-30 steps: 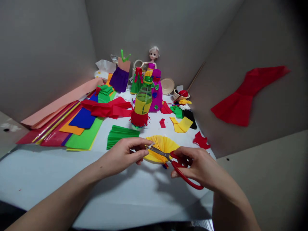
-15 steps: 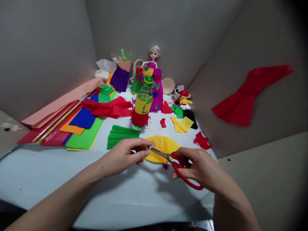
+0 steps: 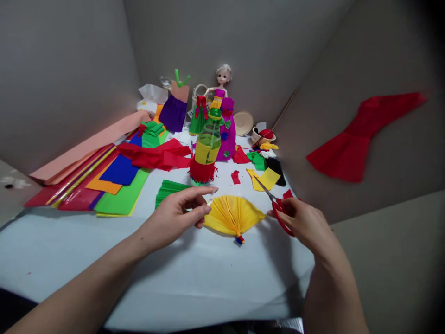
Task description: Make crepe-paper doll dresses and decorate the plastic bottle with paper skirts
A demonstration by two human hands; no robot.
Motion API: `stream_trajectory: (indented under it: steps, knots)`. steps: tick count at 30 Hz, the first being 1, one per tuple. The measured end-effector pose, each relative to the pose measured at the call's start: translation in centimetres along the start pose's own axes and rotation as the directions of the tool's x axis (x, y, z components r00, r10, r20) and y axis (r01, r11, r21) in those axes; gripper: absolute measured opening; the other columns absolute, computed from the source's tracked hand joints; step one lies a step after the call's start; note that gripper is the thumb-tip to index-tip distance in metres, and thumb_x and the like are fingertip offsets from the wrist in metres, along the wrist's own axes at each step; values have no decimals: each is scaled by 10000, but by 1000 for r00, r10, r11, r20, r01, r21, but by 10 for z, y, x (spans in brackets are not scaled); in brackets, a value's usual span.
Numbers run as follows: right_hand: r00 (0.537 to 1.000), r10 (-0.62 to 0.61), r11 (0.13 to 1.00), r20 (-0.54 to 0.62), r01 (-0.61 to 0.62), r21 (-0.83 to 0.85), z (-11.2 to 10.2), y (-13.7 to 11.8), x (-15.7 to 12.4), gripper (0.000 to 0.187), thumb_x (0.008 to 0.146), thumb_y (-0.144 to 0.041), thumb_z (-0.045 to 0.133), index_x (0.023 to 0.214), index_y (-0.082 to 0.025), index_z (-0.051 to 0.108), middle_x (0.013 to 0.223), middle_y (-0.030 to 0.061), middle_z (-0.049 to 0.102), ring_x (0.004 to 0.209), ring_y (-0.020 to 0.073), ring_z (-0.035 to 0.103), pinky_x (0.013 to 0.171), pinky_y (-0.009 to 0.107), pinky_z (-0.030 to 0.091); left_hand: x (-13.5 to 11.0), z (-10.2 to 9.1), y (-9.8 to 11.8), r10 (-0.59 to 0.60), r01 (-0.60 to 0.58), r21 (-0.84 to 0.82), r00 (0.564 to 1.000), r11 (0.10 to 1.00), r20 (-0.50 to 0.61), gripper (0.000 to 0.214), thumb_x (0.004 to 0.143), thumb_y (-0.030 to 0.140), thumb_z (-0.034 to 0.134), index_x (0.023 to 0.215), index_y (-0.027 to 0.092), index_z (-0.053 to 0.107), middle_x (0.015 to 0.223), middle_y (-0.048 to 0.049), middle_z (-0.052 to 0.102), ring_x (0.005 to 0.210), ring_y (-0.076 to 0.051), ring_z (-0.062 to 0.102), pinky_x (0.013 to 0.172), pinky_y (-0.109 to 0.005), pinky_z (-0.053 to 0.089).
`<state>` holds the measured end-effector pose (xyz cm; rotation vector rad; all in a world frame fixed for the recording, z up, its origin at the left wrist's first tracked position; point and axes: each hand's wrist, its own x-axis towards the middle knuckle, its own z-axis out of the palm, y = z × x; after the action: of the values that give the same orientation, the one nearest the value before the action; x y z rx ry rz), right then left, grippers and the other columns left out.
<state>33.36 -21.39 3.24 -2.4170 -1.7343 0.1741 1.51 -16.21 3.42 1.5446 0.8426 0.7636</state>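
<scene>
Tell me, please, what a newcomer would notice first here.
A yellow pleated paper fan lies in front, between the left hand and the right hand, which holds red-handled scissors. Behind it stands a doll in a magenta dress, and a red paper dress shape sits on the right wall.

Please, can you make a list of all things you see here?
doll: one, purple-yellow dress, back centre
plastic bottle: one, green, yellow band, red fringe, centre
paper fan: one, yellow, front centre
pleated paper: one, green, left of fan
paper sheets: several, mixed colours, left
paper cut-out: one, red, right wall
plate: one, beige, back right
cup: one, white, back right
scissors: one pair, red handles, in right hand
left hand: one, beside fan
right hand: one, right of fan
</scene>
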Motion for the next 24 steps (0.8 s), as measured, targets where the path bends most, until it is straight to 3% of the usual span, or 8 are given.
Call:
stream_trajectory:
  steps: [4,8,14,17,19,20,22,24]
  knots:
    - [996,78,984,46,-70,-167,26,11,25,253,862,-394,555,889,-159,645,881,147,717,779,253,653,590,296,361,1,1,-1,3,-3,-12,1000,1000,-12,389,893,285,607,1275,211,607,768,27,554,615,-73,560,625,-220,489]
    - [995,84,974,53,-70,-218,37,7,31,256,880,-390,520,864,-162,635,923,154,712,812,265,656,579,300,343,1,2,0,-21,21,-7,1000,1000,-8,387,889,276,611,1270,207,611,787,24,554,611,-66,562,620,-214,493]
    - [990,99,963,102,-70,-259,30,6,30,305,888,-425,540,817,-152,654,883,159,704,778,278,652,575,318,355,-1,2,4,-27,27,-4,1000,1000,-2,389,889,272,603,1271,203,610,781,28,546,604,-65,558,609,-208,500]
    - [999,43,985,-22,-47,-167,18,-8,22,269,881,-391,581,890,-141,677,920,158,709,809,287,653,623,341,396,-3,3,4,-27,27,15,1000,1000,0,390,890,280,599,1274,213,611,786,27,550,605,-67,566,606,-209,502]
    - [980,-88,993,-177,100,60,9,-28,11,235,865,-370,634,980,-169,679,971,110,713,842,250,654,709,341,442,-3,4,3,-23,23,30,1000,999,-2,390,891,289,597,1276,228,613,800,27,557,609,-67,574,610,-209,505]
    - [953,-178,954,-244,228,196,5,-41,4,222,870,-377,644,990,-193,676,976,80,708,838,221,650,734,330,457,-3,4,2,-22,22,36,1000,999,0,390,892,292,597,1277,236,613,809,27,560,611,-66,577,613,-209,507]
    - [869,-357,799,-343,475,370,0,-69,-9,154,899,-347,623,967,-217,670,982,52,687,877,189,636,771,309,475,-2,6,0,-23,22,45,1000,999,9,392,893,297,594,1281,249,614,826,25,568,615,-66,579,618,-209,512]
    - [791,-475,674,-386,609,418,-1,-94,-20,113,908,-286,623,990,-220,663,1005,50,660,925,174,620,840,312,480,-2,7,-2,-16,15,59,1000,998,25,396,893,300,591,1285,254,614,832,22,576,626,-70,579,618,-207,516]
